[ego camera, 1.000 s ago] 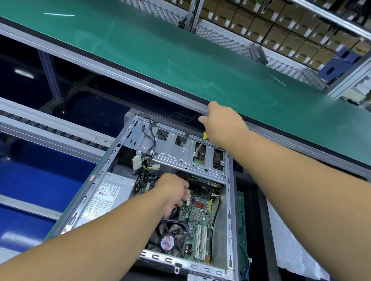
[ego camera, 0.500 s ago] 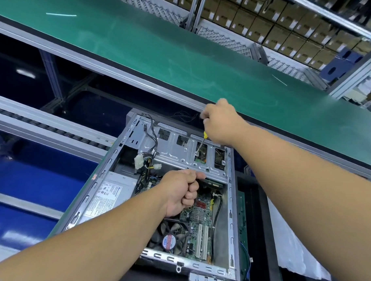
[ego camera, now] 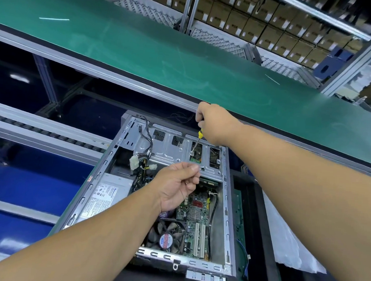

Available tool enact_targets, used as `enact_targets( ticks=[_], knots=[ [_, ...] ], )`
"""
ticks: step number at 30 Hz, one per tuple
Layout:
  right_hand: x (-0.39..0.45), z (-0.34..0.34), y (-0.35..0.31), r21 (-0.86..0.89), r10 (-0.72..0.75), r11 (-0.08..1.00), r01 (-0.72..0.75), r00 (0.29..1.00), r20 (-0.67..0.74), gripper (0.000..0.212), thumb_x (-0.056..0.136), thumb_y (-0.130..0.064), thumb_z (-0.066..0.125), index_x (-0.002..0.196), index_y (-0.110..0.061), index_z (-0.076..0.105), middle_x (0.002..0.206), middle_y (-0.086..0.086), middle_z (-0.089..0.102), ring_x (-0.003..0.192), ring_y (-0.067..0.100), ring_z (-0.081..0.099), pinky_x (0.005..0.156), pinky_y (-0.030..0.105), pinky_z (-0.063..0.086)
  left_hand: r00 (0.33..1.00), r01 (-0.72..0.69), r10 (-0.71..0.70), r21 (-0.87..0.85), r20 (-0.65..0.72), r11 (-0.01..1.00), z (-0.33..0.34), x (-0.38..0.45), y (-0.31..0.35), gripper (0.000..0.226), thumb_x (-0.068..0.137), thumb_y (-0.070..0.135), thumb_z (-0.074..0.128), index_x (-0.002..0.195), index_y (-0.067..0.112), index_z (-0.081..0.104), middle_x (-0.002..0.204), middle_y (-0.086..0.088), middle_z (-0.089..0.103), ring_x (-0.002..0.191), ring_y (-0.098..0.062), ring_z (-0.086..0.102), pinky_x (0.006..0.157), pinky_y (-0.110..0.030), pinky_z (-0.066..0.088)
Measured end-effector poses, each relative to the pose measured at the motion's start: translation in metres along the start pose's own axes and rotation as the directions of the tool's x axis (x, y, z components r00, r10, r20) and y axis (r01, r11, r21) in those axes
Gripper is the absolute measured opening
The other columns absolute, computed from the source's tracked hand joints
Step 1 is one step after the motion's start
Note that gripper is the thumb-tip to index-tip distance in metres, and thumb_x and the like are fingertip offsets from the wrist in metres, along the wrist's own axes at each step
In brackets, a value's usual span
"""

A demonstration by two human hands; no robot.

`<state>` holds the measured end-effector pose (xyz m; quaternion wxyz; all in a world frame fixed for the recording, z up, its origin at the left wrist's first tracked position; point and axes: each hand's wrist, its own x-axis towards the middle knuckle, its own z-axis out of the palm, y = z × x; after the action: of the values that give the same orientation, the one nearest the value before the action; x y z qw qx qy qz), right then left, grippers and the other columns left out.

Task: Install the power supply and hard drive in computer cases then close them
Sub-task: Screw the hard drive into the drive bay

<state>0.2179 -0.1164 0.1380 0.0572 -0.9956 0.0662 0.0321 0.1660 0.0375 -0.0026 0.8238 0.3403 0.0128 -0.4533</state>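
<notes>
Lying open, lower centre: the computer case [ego camera: 121,152], side panel off, its inside facing the camera.
Fan: a CPU fan [ego camera: 166,238] with a red label sits near the bottom edge of the case, beside the green motherboard [ego camera: 195,214].
Power supply: the grey power supply [ego camera: 103,195] lies in the left part of the case, label up, with a cable bundle [ego camera: 143,160] rising from it.
Left hand: the left hand [ego camera: 177,187] hovers over the middle of the case, palm turned up, thumb and fingertips pressed together as if pinching something too small to make out.
Drive cage: the metal drive cage [ego camera: 169,152] spans the far end of the case.
Right hand: the right hand [ego camera: 214,122] grips a yellow-handled screwdriver [ego camera: 196,144], whose tip points down into an opening in the cage.
Surface: a green surface [ego camera: 162,53] runs diagonally across the upper frame.
Far, upper right: shelves of cardboard boxes [ego camera: 268,27].
</notes>
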Motion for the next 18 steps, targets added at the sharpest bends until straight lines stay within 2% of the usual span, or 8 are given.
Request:
enact_targets(
  ticks=[2,4,6,8,10,12,15,18],
  knots=[
    [-0.001,0.009,-0.003,-0.048,0.056,0.997,-0.061,0.995,-0.087,0.009,0.102,-0.018,0.057,0.104,-0.013,0.049,0.098,0.008,0.057,0.082,0.026,0.054,0.064,0.038,0.043,1.0,0.009,-0.009,-0.011,-0.019,1.0,0.0,0.0,0.001,0.017,0.078,0.018,0.079,0.086,0.007,0.07,0.071,-0.007,0.062,0.056,-0.011,0.054,0.041,-0.017,0.039],
    [-0.002,0.015,-0.004,-0.114,0.117,0.984,-0.137,0.98,-0.162,0.021,0.105,-0.029,0.053,0.102,-0.01,0.045,0.091,0.008,0.054,0.082,0.03,0.051,0.066,0.036,0.039,0.999,0.017,-0.018,-0.018,-0.046,1.0,-0.001,0.0,0.002,0.021,0.081,0.027,0.078,0.085,0.008,0.07,0.068,-0.004,0.059,0.054,-0.01,0.051,0.039,-0.016,0.036],
    [-0.003,0.015,-0.003,-0.118,0.135,0.981,-0.156,0.977,-0.168,0.021,0.105,-0.032,0.049,0.1,-0.012,0.043,0.093,0.008,0.05,0.084,0.03,0.048,0.068,0.036,0.038,0.997,0.008,-0.01,-0.027,-0.078,1.0,0.0,0.0,0.003,0.024,0.087,0.031,0.074,0.088,0.007,0.07,0.069,-0.004,0.06,0.054,-0.01,0.052,0.039,-0.016,0.037],
    [-0.001,0.011,-0.001,0.021,0.093,0.996,-0.091,0.993,-0.077,0.008,0.103,-0.023,0.049,0.108,-0.017,0.049,0.107,0.008,0.047,0.089,0.029,0.051,0.074,0.037,0.044,0.995,-0.008,0.004,-0.044,-0.102,0.999,0.001,0.001,0.003,0.023,0.095,0.028,0.066,0.093,0.005,0.069,0.071,-0.005,0.062,0.055,-0.01,0.054,0.041,-0.016,0.039],
    [-0.002,0.009,-0.001,0.128,0.021,0.992,-0.018,1.0,-0.022,0.021,0.101,-0.011,0.05,0.117,-0.023,0.055,0.112,0.004,0.051,0.087,0.022,0.055,0.072,0.032,0.044,0.992,-0.023,0.016,-0.055,-0.124,0.998,0.0,0.002,0.003,0.021,0.099,0.025,0.061,0.096,0.005,0.067,0.072,-0.005,0.063,0.056,-0.01,0.053,0.043,-0.017,0.039],
    [-0.002,0.014,0.001,0.151,0.046,0.988,-0.033,0.995,-0.086,0.024,0.1,-0.009,0.056,0.118,-0.024,0.058,0.104,0.001,0.058,0.082,0.016,0.057,0.066,0.03,0.043,0.991,-0.027,0.02,-0.053,-0.136,0.998,-0.001,0.003,0.003,0.021,0.099,0.025,0.062,0.095,0.006,0.067,0.071,-0.004,0.062,0.057,-0.01,0.052,0.043,-0.017,0.039],
    [-0.002,0.024,0.001,0.203,0.172,0.971,-0.125,0.958,-0.231,0.015,0.1,-0.021,0.062,0.114,-0.02,0.06,0.098,0.002,0.061,0.089,0.025,0.06,0.07,0.033,0.047,0.99,-0.033,0.026,-0.043,-0.141,0.999,-0.004,0.005,0.003,0.024,0.087,0.032,0.071,0.09,0.009,0.067,0.068,-0.003,0.06,0.054,-0.01,0.051,0.041,-0.017,0.037],
    [-0.005,0.028,0.003,0.216,0.256,0.957,-0.195,0.917,-0.305,0.023,0.101,-0.033,0.06,0.118,-0.017,0.06,0.101,0.009,0.068,0.09,0.031,0.061,0.072,0.036,0.051,0.986,-0.037,0.032,-0.03,-0.164,0.999,-0.005,0.007,0.004,0.028,0.078,0.037,0.078,0.083,0.011,0.066,0.066,-0.001,0.057,0.052,-0.01,0.049,0.039,-0.017,0.034]
  ],
)
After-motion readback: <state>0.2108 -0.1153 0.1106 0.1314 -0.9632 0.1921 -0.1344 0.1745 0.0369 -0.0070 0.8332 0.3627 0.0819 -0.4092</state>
